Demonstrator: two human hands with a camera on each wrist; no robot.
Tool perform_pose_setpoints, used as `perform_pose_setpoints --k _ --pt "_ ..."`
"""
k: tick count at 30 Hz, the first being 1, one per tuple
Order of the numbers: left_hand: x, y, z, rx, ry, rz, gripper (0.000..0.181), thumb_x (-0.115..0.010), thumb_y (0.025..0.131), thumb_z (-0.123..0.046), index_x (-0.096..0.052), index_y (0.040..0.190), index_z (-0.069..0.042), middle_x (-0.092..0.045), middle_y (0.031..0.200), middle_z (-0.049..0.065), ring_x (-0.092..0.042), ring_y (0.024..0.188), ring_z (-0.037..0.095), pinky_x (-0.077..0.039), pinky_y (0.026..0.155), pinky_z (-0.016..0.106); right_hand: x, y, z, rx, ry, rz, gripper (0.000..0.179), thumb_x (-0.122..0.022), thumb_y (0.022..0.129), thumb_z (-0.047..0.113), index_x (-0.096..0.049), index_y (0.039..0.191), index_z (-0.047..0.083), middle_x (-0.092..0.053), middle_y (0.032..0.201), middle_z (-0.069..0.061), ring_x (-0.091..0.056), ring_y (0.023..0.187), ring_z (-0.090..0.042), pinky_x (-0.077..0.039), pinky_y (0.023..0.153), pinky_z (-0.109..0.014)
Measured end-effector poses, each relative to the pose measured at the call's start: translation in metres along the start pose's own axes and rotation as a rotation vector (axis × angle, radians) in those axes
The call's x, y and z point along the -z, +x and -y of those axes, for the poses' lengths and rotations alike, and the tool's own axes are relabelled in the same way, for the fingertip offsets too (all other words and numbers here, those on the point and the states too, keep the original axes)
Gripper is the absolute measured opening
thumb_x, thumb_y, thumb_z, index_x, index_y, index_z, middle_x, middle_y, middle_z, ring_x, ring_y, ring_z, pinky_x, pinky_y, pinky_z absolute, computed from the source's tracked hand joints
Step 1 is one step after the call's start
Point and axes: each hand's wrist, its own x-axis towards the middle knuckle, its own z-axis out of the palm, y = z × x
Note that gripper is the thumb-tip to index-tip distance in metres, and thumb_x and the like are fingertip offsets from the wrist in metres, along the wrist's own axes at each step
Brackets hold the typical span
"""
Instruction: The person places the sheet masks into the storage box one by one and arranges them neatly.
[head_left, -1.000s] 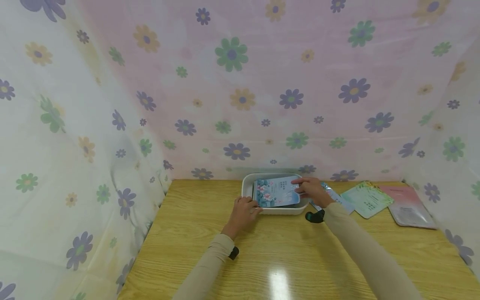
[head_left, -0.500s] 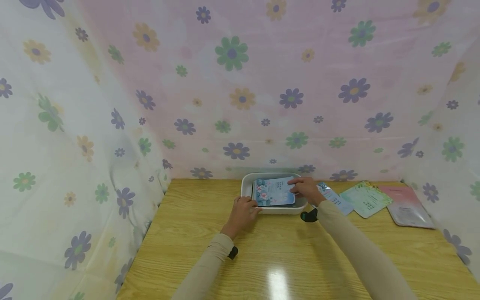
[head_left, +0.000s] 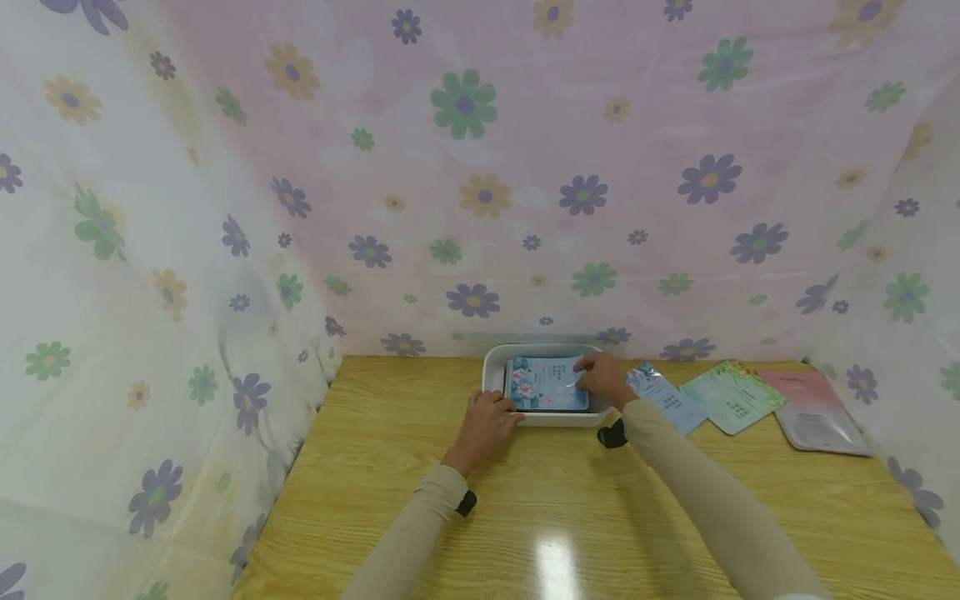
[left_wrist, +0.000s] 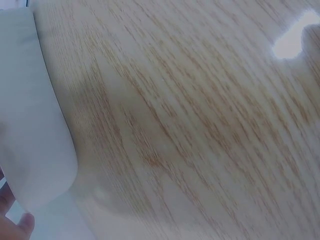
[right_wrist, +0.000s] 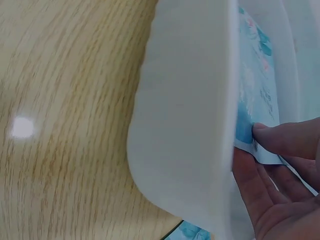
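The right hand (head_left: 602,379) pinches the right end of a blue floral packet (head_left: 542,383) between thumb and fingers, the thumb on its printed face and the other fingers beneath, as the right wrist view shows. The left hand (head_left: 483,423) grips the front left corner of a white tray (head_left: 562,421), its fingers bent over the rim. The held packet lies lengthwise within the tray's walls, with pink flowers and teal leaves at its left end. Pale beige sleeves cover both forearms, and a black device (head_left: 612,435) shows at the right wrist. Right of the tray, on the wood-grained bench (head_left: 525,517), lie a second blue packet (head_left: 667,400), a green packet (head_left: 735,397) and a pink-and-silver packet (head_left: 813,412), the green one's corner overlapping the pink. Flower-patterned cloth (head_left: 517,150) hangs behind.
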Motion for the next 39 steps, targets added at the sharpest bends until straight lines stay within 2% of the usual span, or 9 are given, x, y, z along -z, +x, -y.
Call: perform_pose_setpoints --k 3,6,9,12,22,24,28,34,39 --pt "-0.001 0.0 0.0 -0.017 0.01 -0.02 0.02 -0.07 0.085 -0.036 -0.07 0.082 -0.016 -0.06 0.082 -0.002 -0.056 0.077 0.018 -0.043 0.088 0.047 -0.002 -0.001 -0.001 0.033 -0.055 -0.018 0.028 -0.067 0.069 -0.01 -0.067 0.097 -0.012 -0.059 0.092 -0.022 -0.051 0.07 -0.024 -0.046 0.057 -0.032" --pt "-0.002 0.0 0.001 -0.017 0.016 -0.028 0.02 -0.071 0.085 -0.036 -0.07 0.082 -0.015 -0.06 0.081 -0.001 -0.056 0.077 0.019 -0.044 0.088 0.047 -0.005 -0.001 -0.001 0.062 -0.115 -0.005 0.03 -0.068 0.071 -0.007 -0.066 0.1 -0.013 -0.061 0.099 -0.025 -0.052 0.081 -0.031 -0.047 0.068 -0.04" --pt "-0.001 0.0 0.001 0.001 0.012 -0.009 0.021 -0.069 0.086 -0.036 -0.07 0.083 -0.015 -0.059 0.082 -0.001 -0.056 0.078 0.019 -0.043 0.089 0.049 -0.008 0.0 -0.002 0.068 -0.166 0.016 0.032 -0.069 0.072 -0.005 -0.064 0.103 -0.013 -0.061 0.105 -0.027 -0.055 0.093 -0.036 -0.046 0.081 -0.047" --pt "0.0 0.0 0.001 0.025 0.006 0.014 0.022 -0.067 0.087 -0.037 -0.069 0.084 -0.015 -0.059 0.082 -0.002 -0.055 0.079 0.019 -0.042 0.091 0.049 -0.01 0.002 -0.005 0.084 -0.198 0.025 0.033 -0.069 0.071 -0.006 -0.064 0.103 -0.012 -0.06 0.108 -0.028 -0.055 0.099 -0.038 -0.045 0.087 -0.049" --pt "0.001 -0.001 0.001 0.018 -0.007 -0.008 0.021 -0.07 0.085 -0.036 -0.068 0.081 -0.015 -0.058 0.08 -0.001 -0.055 0.076 0.019 -0.043 0.089 0.048 -0.008 -0.003 0.001 0.13 -0.273 0.04 0.037 -0.067 0.067 -0.008 -0.063 0.103 -0.013 -0.061 0.107 -0.029 -0.055 0.093 -0.036 -0.047 0.081 -0.048" --pt "0.0 -0.001 0.001 0.008 -0.01 -0.016 0.021 -0.07 0.085 -0.035 -0.069 0.082 -0.014 -0.058 0.08 -0.001 -0.055 0.076 0.02 -0.043 0.089 0.049 -0.006 -0.004 0.004 0.145 -0.287 0.044 0.037 -0.066 0.067 -0.008 -0.062 0.104 -0.014 -0.061 0.107 -0.03 -0.055 0.086 -0.035 -0.048 0.075 -0.045" --pt "-0.001 0.0 0.002 -0.009 -0.016 -0.044 0.02 -0.072 0.083 -0.033 -0.068 0.081 -0.013 -0.057 0.079 0.0 -0.055 0.075 0.021 -0.043 0.088 0.053 -0.001 -0.005 0.009 0.18 -0.304 0.058 0.034 -0.067 0.073 -0.003 -0.063 0.106 -0.012 -0.061 0.107 -0.029 -0.057 0.088 -0.038 -0.049 0.071 -0.045" --pt "-0.005 -0.001 0.002 -0.032 0.008 -0.071 0.02 -0.074 0.081 -0.033 -0.069 0.08 -0.013 -0.058 0.078 0.0 -0.055 0.073 0.02 -0.045 0.086 0.05 0.007 -0.009 0.02 0.2 -0.239 0.131 0.032 -0.07 0.079 0.004 -0.063 0.107 -0.009 -0.06 0.107 -0.027 -0.056 0.1 -0.041 -0.049 0.079 -0.048" --pt "-0.006 -0.001 0.002 -0.031 0.003 -0.067 0.021 -0.073 0.082 -0.035 -0.069 0.08 -0.014 -0.059 0.079 0.0 -0.056 0.075 0.02 -0.044 0.087 0.05 0.017 -0.017 0.031 0.209 -0.155 0.212 0.033 -0.068 0.082 0.006 -0.061 0.111 -0.01 -0.057 0.113 -0.032 -0.057 0.099 -0.042 -0.052 0.073 -0.045"
